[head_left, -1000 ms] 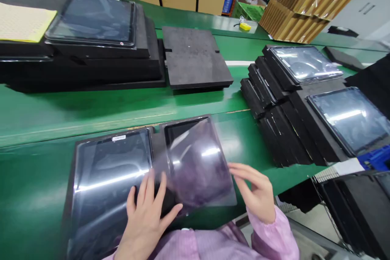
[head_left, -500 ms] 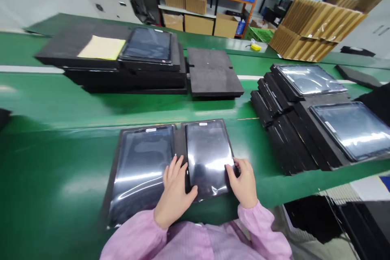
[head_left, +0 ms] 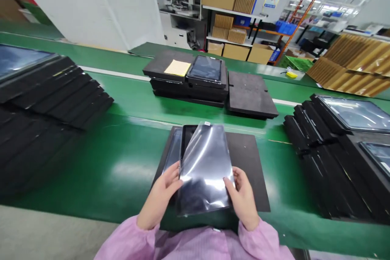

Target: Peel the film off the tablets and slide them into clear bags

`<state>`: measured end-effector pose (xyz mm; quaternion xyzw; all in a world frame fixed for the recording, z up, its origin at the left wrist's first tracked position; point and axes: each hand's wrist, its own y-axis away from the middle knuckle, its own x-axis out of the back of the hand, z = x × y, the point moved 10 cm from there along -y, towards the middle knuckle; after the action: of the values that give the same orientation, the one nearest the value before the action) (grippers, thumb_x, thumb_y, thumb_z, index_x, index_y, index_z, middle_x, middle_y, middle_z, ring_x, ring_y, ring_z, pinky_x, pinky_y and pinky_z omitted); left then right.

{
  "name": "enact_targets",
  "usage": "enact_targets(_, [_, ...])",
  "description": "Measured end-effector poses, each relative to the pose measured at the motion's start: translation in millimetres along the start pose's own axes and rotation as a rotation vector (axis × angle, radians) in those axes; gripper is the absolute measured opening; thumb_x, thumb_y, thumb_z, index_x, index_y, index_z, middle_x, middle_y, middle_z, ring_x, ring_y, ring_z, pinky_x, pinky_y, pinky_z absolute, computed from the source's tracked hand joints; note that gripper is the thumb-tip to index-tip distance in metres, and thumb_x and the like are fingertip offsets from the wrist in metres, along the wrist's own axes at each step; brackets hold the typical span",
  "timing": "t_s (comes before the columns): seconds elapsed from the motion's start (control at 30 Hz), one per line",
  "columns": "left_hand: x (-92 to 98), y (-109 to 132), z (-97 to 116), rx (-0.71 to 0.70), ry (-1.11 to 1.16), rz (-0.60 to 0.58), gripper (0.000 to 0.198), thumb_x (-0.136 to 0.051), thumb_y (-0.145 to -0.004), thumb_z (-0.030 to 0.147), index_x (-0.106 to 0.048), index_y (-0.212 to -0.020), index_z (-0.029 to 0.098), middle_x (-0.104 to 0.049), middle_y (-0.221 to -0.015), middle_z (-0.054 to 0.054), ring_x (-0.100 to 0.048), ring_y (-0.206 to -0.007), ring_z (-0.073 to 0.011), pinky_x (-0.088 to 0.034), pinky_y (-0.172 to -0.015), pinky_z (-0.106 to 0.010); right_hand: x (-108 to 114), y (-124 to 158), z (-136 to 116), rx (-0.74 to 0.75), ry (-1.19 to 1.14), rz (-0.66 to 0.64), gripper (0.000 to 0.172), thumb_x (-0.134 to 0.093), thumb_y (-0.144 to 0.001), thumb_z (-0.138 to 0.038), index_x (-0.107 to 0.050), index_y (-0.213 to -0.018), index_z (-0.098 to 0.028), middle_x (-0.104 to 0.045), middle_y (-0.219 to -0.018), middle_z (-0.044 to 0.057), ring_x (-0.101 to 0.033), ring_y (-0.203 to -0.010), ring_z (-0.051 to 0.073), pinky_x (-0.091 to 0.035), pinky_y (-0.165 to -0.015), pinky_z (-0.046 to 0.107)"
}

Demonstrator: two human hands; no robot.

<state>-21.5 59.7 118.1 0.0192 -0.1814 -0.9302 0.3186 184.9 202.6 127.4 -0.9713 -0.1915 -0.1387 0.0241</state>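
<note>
A black display panel with a shiny clear film over it is lifted, slightly tilted, in front of me. The film stands away from the panel's upper left corner, baring the black surface there. My left hand is closed on the panel's left edge, thumb over the front. On the right edge, my right hand pinches it with the thumb on the film. Beneath lies a black foam sheet, its right half bare. A second panel rests on its left half, mostly covered by the held one.
Stacks of black foam trays stand at left and right, with panels on top. Across the green bench sits another foam stack bearing a panel and a yellow paper. A foam block lies beside it.
The right-hand panel has come up off the foam and moved left over the other panel. My left hand has shifted to its left edge. The film's upper left corner has lifted. The view has turned left.
</note>
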Motion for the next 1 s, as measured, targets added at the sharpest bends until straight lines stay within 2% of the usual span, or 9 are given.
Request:
enact_targets(0.1, [35.3, -6, -2, 0.047, -0.044, 0.107, 0.071, -0.06, -0.065, 0.044, -0.058, -0.129, 0.014, -0.07, -0.125, -0.015, -0.061, -0.124, -0.0326, -0.051, -0.104, -0.042, -35, -1, -7, 0.093, 0.143, -0.037, 0.023, -0.056, -0.085, -0.036, -0.058, -0.101, -0.02, -0.069, -0.088, 0.006, -0.067, -0.08, 0.022, -0.057, -0.076, 0.038])
enact_targets(0.23, [59.7, -19, 1, 0.011, -0.246, 0.209, 0.063, -0.052, -0.061, 0.043, -0.062, -0.118, 0.016, -0.065, -0.132, -0.014, -0.058, -0.127, -0.0337, -0.045, -0.109, -0.045, -57, 1, -9, 0.159, 0.227, -0.059, 0.019, -0.058, -0.08, -0.034, -0.058, -0.095, -0.022, -0.064, -0.086, 0.006, -0.064, -0.084, 0.027, -0.055, -0.08, 0.045])
enact_targets(0.4, [58.9, -28, 2, 0.014, -0.432, 0.23, 0.059, -0.051, -0.062, 0.046, -0.06, -0.112, 0.016, -0.058, -0.138, -0.018, -0.051, -0.134, -0.0357, -0.036, -0.115, -0.046, -64, 5, -11, 0.224, 0.306, -0.116, 0.019, -0.058, -0.081, -0.032, -0.058, -0.098, -0.022, -0.062, -0.089, 0.008, -0.063, -0.087, 0.03, -0.054, -0.08, 0.048])
enact_targets(0.5, [58.6, -31, 4, 0.067, -0.325, 0.208, 0.062, -0.052, -0.063, 0.052, -0.058, -0.113, 0.016, -0.063, -0.129, -0.019, -0.057, -0.125, -0.0345, -0.042, -0.109, -0.045, -66, 6, -11, 0.232, 0.324, -0.15, 0.019, -0.056, -0.083, -0.032, -0.057, -0.099, -0.022, -0.061, -0.09, 0.008, -0.062, -0.086, 0.03, -0.054, -0.081, 0.048])
enact_targets(0.63, [69.0, -35, 15, 0.12, -0.093, 0.258, 0.066, -0.066, -0.06, 0.056, -0.058, -0.115, 0.019, -0.072, -0.101, -0.01, -0.067, -0.104, -0.0297, -0.052, -0.089, -0.04, -67, 2, -10, 0.204, 0.312, -0.2, 0.016, -0.058, -0.081, -0.03, -0.058, -0.095, -0.022, -0.062, -0.089, 0.007, -0.062, -0.087, 0.028, -0.053, -0.083, 0.046])
enact_targets(0.7, [64.4, -41, 20, 0.136, -0.038, 0.208, 0.056, -0.074, -0.056, 0.053, -0.065, -0.099, 0.02, -0.073, -0.085, -0.006, -0.069, -0.095, -0.0293, -0.053, -0.08, -0.036, -65, -1, -9, 0.176, 0.299, -0.225, 0.016, -0.061, -0.079, -0.029, -0.059, -0.093, -0.022, -0.063, -0.088, 0.006, -0.063, -0.087, 0.027, -0.053, -0.083, 0.043])
enact_targets(0.77, [48.7, -48, 23, 0.16, 0.009, 0.083, 0.044, -0.079, -0.054, 0.052, -0.068, -0.082, 0.02, -0.071, -0.072, -0.004, -0.069, -0.085, -0.0285, -0.052, -0.071, -0.034, -63, -5, -9, 0.141, 0.283, -0.25, 0.016, -0.065, -0.075, -0.027, -0.06, -0.09, -0.022, -0.063, -0.084, 0.004, -0.063, -0.082, 0.025, -0.054, -0.081, 0.04])
enact_targets(0.83, [33.1, -52, 28, 0.166, 0.09, -0.003, 0.042, -0.081, -0.053, 0.051, -0.067, -0.076, 0.018, -0.069, -0.067, -0.004, -0.069, -0.076, -0.0266, -0.052, -0.066, -0.034, -60, -13, -8, 0.1, 0.26, -0.27, 0.016, -0.069, -0.072, -0.027, -0.061, -0.085, -0.022, -0.063, -0.079, 0.002, -0.063, -0.072, 0.021, -0.054, -0.074, 0.036])
enact_targets(1.0, [14.5, -48, 54, 0.016, 0.235, 0.031, 0.038, -0.078, -0.054, 0.042, -0.061, -0.079, 0.018, -0.064, -0.066, 0.001, -0.062, -0.062, -0.0194, -0.05, -0.059, -0.03, -50, -50, -13, 0.014, 0.124, -0.22, 0.029, -0.073, -0.07, -0.04, -0.065, -0.089, -0.02, -0.065, -0.072, 0.0, -0.061, -0.063, 0.018, -0.051, -0.067, 0.032])
